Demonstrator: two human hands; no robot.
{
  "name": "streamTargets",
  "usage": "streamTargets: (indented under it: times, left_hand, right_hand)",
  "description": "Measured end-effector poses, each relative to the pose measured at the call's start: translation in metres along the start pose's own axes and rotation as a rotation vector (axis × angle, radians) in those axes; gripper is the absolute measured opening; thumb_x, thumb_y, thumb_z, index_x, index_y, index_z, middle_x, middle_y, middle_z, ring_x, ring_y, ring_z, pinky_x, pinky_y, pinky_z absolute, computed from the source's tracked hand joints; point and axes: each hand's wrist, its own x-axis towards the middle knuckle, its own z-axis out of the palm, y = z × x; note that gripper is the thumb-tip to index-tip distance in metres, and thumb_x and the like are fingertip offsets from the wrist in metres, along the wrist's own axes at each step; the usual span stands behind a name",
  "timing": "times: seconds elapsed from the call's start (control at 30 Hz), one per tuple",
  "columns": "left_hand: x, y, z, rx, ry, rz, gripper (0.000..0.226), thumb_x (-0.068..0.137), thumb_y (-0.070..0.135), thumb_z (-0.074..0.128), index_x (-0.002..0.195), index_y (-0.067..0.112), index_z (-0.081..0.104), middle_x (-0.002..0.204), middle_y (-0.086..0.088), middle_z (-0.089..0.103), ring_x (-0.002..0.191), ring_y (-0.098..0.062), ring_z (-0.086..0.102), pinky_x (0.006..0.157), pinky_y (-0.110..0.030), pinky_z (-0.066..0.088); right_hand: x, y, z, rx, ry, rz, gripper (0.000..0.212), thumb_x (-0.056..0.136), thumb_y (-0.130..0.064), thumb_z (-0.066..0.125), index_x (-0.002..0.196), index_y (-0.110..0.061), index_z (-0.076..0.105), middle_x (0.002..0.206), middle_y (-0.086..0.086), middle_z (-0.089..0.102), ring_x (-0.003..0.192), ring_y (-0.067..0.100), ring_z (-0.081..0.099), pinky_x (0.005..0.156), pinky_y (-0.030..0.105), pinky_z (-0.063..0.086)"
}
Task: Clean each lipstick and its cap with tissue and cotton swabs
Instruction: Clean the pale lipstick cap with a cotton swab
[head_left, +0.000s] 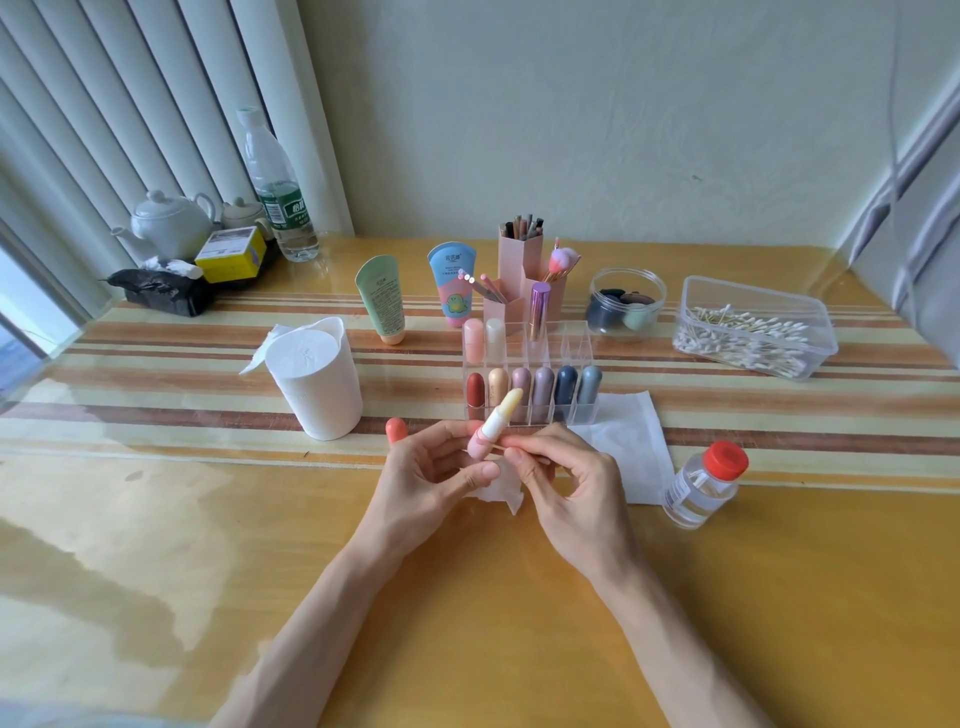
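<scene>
Lipstick: the uncapped lipstick (491, 423) is held tilted over the table (519, 597), just in front of the organiser, with its pale yellow stick wound out so that the pink base is exposed for cleaning.
Left hand: the left hand (431, 467) is curled round the pink base, which is pinched between thumb and fingers to steady it.
Right hand: a cotton swab (497, 446) is pinched between the thumb and forefinger of the right hand (566, 488), its end laid against the base.
Cap: the orange cap (396, 430) is stood upright just beside the left hand, judged to be awaiting its turn.
Tissue: a crumpled tissue (501, 493) is kept under the hands, probably to catch residue.
Organiser: in the clear organiser (584, 410), six capped lipsticks are lined along the front row; three more are stood behind.
Swab box: loose swabs are heaped in the open swab box (753, 296), well to the right.
Bottle: clear liquid is kept in the red-capped bottle (701, 486), near the right hand.
</scene>
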Motion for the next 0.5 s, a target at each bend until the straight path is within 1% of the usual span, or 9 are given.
streamTargets:
  times: [0.07,0.13,0.2,0.23,0.3,0.33,0.4,0.47,0.5]
  left_hand:
    - [0.0006,-0.0012,-0.0017,0.025,0.013,0.011,0.038,0.086,0.016,0.079,0.121,0.006,0.071,0.103,-0.011,0.080,0.097,-0.031,0.077,0.080,-0.032,0.064]
    - [0.0011,-0.0005,-0.0024,0.036,0.017,0.019,0.032,0.089,0.015,0.075,0.119,0.005,0.072,0.088,-0.005,0.078,0.080,-0.019,0.075,0.071,-0.024,0.060]
    - [0.0008,0.0001,-0.0012,0.051,-0.008,0.032,0.027,0.095,0.015,0.069,0.119,0.004,0.072,0.076,0.002,0.071,0.068,-0.008,0.063,0.063,-0.017,0.050]
    - [0.0009,-0.0003,-0.0005,0.057,-0.026,0.035,0.027,0.097,0.015,0.066,0.120,0.003,0.071,0.076,0.005,0.067,0.065,-0.006,0.057,0.061,-0.015,0.046]
    - [0.0017,-0.0013,0.0005,0.041,-0.042,0.047,0.031,0.099,0.016,0.062,0.126,0.002,0.070,0.081,0.011,0.064,0.064,-0.009,0.048,0.059,-0.017,0.041]
    - [0.0018,-0.0017,0.0007,0.028,-0.037,0.052,0.033,0.100,0.015,0.061,0.129,0.001,0.069,0.083,0.012,0.063,0.064,-0.012,0.045,0.058,-0.019,0.039]
    - [0.0021,-0.0013,0.0007,0.020,0.009,0.052,0.036,0.097,0.016,0.065,0.132,0.006,0.069,0.078,0.008,0.062,0.062,-0.015,0.044,0.056,-0.023,0.039]
    - [0.0027,0.0003,0.0001,0.003,0.083,0.036,0.036,0.092,0.018,0.072,0.127,0.011,0.072,0.075,0.002,0.067,0.058,-0.017,0.047,0.056,-0.025,0.044]
    - [0.0031,0.0007,-0.0004,-0.016,0.107,0.029,0.032,0.090,0.018,0.074,0.120,0.012,0.073,0.079,-0.001,0.072,0.056,-0.017,0.051,0.056,-0.026,0.047]
  right_hand:
    - [-0.0007,0.0005,0.0022,-0.005,-0.007,-0.009,0.017,0.099,-0.019,0.071,0.113,-0.016,0.081,0.101,-0.011,0.075,0.098,0.015,0.073,0.080,0.027,0.058]
    - [-0.0008,0.0010,0.0032,-0.004,-0.015,-0.014,0.017,0.100,-0.019,0.070,0.113,-0.015,0.081,0.102,-0.010,0.075,0.099,0.016,0.073,0.082,0.032,0.060]
    - [-0.0001,0.0005,0.0023,0.012,-0.014,-0.010,0.018,0.100,-0.019,0.070,0.113,-0.015,0.081,0.103,-0.010,0.075,0.101,0.016,0.073,0.082,0.030,0.058]
    - [0.0002,-0.0002,0.0015,0.021,-0.010,-0.009,0.018,0.100,-0.019,0.070,0.113,-0.015,0.081,0.104,-0.011,0.075,0.101,0.016,0.073,0.082,0.026,0.056]
    - [0.0006,-0.0015,0.0007,0.035,-0.006,-0.008,0.019,0.100,-0.019,0.069,0.114,-0.015,0.081,0.105,-0.011,0.076,0.102,0.016,0.073,0.082,0.019,0.052]
    - [0.0005,-0.0018,0.0007,0.038,-0.006,-0.006,0.019,0.100,-0.019,0.069,0.114,-0.014,0.081,0.105,-0.011,0.076,0.101,0.016,0.072,0.081,0.018,0.051]
    - [0.0005,-0.0013,0.0020,0.040,-0.004,-0.003,0.018,0.100,-0.017,0.070,0.114,-0.015,0.081,0.105,-0.011,0.076,0.100,0.016,0.073,0.080,0.018,0.051]
    - [0.0005,-0.0007,0.0029,0.041,0.002,-0.002,0.017,0.100,-0.016,0.071,0.113,-0.015,0.081,0.104,-0.012,0.076,0.099,0.016,0.073,0.078,0.020,0.052]
    - [0.0008,-0.0004,0.0032,0.041,0.005,-0.003,0.017,0.100,-0.015,0.071,0.113,-0.015,0.081,0.104,-0.011,0.075,0.099,0.016,0.073,0.077,0.021,0.053]
